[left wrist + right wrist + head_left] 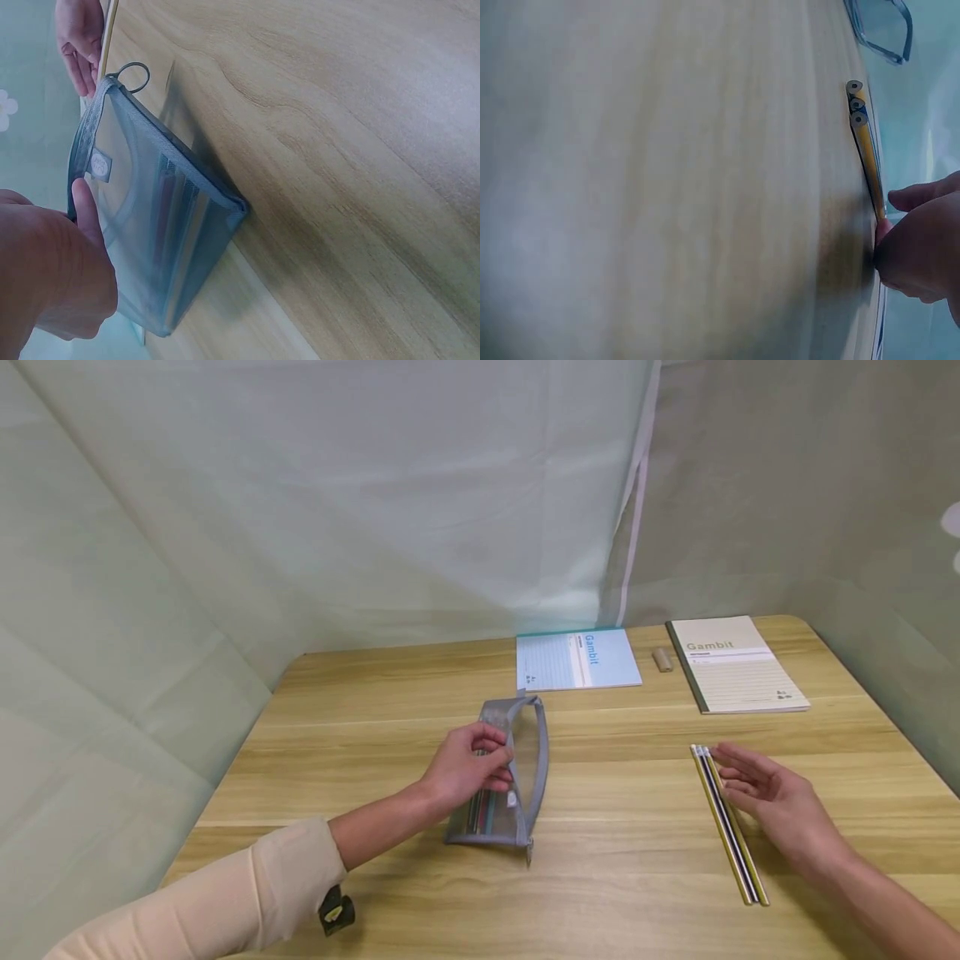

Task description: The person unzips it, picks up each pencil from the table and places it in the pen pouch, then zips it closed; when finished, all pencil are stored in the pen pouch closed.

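A grey mesh pencil case (491,827) lies on the table with its zipped mouth gaping to the right. Several pencils or pens (180,232) show through its mesh. My left hand (471,764) pinches the near side of the mouth between thumb and fingers, just above a small white tag (512,798). Three striped pencils (731,831) lie side by side on the table to the right; their flat ends show in the right wrist view. My right hand (783,806) is at their right side with fingers slightly bent, fingertips right at the far part of the pencils.
At the back lies a light blue notebook (547,660), with a cream notebook (738,668) farther right. Between them sits a small brownish block (662,659). Pale fabric walls (375,510) stand behind and beside the wooden table (615,860).
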The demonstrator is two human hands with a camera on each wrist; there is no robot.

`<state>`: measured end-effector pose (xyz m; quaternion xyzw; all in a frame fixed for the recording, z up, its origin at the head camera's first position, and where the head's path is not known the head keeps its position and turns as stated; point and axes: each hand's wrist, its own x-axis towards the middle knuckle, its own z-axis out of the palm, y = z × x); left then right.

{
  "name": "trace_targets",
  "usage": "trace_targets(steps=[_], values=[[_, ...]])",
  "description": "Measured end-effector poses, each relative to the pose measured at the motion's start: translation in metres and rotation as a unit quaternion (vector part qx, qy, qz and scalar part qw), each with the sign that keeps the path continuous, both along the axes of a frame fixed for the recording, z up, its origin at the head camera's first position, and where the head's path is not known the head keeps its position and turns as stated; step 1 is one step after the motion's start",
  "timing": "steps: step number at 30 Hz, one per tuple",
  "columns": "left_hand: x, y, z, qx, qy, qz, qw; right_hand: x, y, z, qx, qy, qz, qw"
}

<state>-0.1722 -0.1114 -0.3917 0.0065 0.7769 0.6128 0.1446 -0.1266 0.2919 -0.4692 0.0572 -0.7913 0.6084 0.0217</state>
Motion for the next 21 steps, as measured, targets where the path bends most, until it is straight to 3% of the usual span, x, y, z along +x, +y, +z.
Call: trace_targets(steps=[6,21], values=[[0.0,-0.0003,-0.0005,-0.001,0.0,-0.002,1.0,0.0018,-0.002,-0.0037,0.062,0.056,-0.001,0.9965],[-0.0006,-0.0031,-0.0015,0.001,0.001,-0.007,1.0,-0.0003,-0.0088,0.0006,0.167,0.068,-0.046,0.9826]])
